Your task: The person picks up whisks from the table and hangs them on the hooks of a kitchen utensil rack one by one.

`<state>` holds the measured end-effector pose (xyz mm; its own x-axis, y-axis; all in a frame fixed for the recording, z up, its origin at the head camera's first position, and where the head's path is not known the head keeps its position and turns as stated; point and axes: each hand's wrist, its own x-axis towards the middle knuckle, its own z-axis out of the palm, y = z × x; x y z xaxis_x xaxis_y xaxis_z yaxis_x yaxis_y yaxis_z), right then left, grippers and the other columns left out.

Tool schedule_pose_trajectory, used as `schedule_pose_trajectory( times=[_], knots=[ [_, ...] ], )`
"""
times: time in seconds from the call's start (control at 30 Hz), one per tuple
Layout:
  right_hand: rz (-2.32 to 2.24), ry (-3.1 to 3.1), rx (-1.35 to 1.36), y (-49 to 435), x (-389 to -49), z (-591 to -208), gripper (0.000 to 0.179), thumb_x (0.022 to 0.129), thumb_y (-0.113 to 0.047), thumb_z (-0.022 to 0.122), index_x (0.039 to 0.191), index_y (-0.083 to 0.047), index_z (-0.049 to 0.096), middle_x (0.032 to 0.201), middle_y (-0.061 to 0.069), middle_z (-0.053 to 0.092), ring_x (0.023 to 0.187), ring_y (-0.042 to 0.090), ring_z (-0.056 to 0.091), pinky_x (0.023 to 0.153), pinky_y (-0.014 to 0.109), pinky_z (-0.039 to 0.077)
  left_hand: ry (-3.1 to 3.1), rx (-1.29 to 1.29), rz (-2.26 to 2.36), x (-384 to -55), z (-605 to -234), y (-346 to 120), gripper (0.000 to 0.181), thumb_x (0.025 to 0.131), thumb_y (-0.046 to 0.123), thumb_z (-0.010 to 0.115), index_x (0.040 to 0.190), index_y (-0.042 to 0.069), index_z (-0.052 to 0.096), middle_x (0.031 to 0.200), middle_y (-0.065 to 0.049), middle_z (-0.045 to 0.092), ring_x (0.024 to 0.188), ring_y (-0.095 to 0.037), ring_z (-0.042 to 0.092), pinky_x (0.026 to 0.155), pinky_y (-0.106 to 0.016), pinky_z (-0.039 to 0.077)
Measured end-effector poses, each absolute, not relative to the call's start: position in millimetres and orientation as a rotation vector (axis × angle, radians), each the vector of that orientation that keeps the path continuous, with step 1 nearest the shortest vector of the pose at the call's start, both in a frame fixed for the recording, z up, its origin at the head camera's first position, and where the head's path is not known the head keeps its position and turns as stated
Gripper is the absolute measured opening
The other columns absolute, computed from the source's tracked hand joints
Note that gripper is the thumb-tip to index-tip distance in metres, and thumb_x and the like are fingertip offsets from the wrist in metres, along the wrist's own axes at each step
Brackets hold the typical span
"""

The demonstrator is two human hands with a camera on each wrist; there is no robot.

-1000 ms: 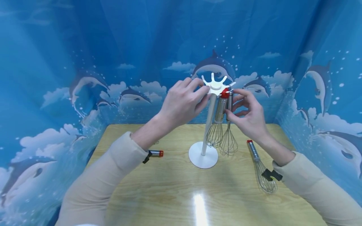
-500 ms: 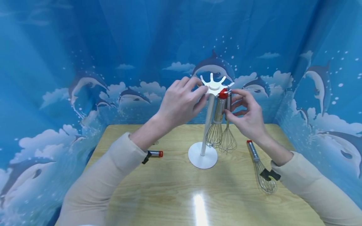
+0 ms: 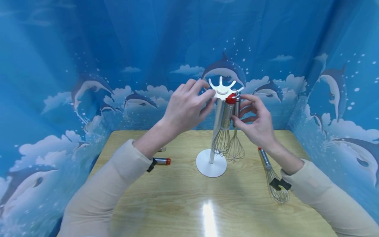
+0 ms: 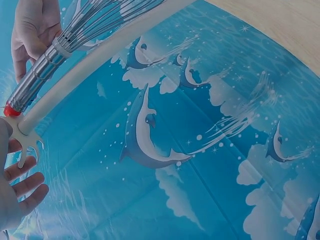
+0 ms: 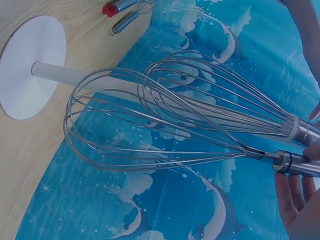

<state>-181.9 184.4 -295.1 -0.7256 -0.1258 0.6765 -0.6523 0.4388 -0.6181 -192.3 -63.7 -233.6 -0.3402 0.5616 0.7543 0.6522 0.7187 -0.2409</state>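
Observation:
A white stand with a round base (image 3: 204, 168) and a star-shaped hook top (image 3: 222, 90) stands on the table. My left hand (image 3: 188, 105) pinches the left edge of that top between thumb and index finger, its other fingers spread loosely in the left wrist view. From the right side hangs a whisk with a red handle end (image 3: 227, 115). Just beside it, a slimmer steel whisk (image 5: 285, 161) points wires down, its handle top level with a hook. My right hand (image 3: 258, 120) holds this slim handle between thumb and fingers. The two wire heads overlap in the right wrist view.
Another red-ended whisk (image 3: 265, 161) lies on the table's right side, partly behind the wrist strap. On the left, a red-tipped handle (image 3: 163, 161) shows past the left sleeve, with a smaller whisk (image 5: 125, 22) close by. Blue dolphin-print curtains (image 3: 133, 39) enclose the table (image 3: 165, 204).
The stand's top, both whisks on its right and my two hands have shifted slightly left. Both hands keep their hold.

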Motion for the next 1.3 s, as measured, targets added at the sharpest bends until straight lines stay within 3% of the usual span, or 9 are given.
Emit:
schedule_pose_trajectory(
  times=[0.17, 0.43, 1.3],
  knots=[
    [1.278, -2.132, 0.663, 183, -181, -296, 0.067, 0.082, 0.014, 0.077, 0.144, 0.003, 0.052, 0.106, 0.006, 0.065, 0.085, -0.003, 0.063, 0.068, 0.010, 0.056, -2.031, -0.921, -0.114, -192, -233, -64, 0.023, 0.106, 0.028, 0.060, 0.115, 0.014, 0.076, 0.121, -0.011, 0.073, 0.108, -0.028, 0.069, 0.083, -0.037, 0.061],
    [1.257, -2.145, 0.684, 179, -180, -296, 0.067, 0.083, 0.013, 0.078, 0.144, 0.002, 0.052, 0.106, 0.017, 0.067, 0.084, -0.004, 0.062, 0.068, 0.010, 0.056, -2.032, -0.909, -0.116, -192, -233, -69, 0.021, 0.105, 0.026, 0.059, 0.111, 0.014, 0.075, 0.121, -0.012, 0.074, 0.109, -0.030, 0.069, 0.082, -0.039, 0.061],
    [1.313, -2.124, 0.693, 167, -175, -297, 0.068, 0.083, 0.011, 0.080, 0.144, 0.001, 0.052, 0.107, 0.018, 0.066, 0.082, -0.001, 0.063, 0.066, 0.012, 0.057, -2.027, -0.911, -0.109, -197, -234, -76, 0.017, 0.104, 0.021, 0.059, 0.108, 0.014, 0.073, 0.125, -0.013, 0.073, 0.113, -0.032, 0.068, 0.082, -0.041, 0.061]
  ],
)
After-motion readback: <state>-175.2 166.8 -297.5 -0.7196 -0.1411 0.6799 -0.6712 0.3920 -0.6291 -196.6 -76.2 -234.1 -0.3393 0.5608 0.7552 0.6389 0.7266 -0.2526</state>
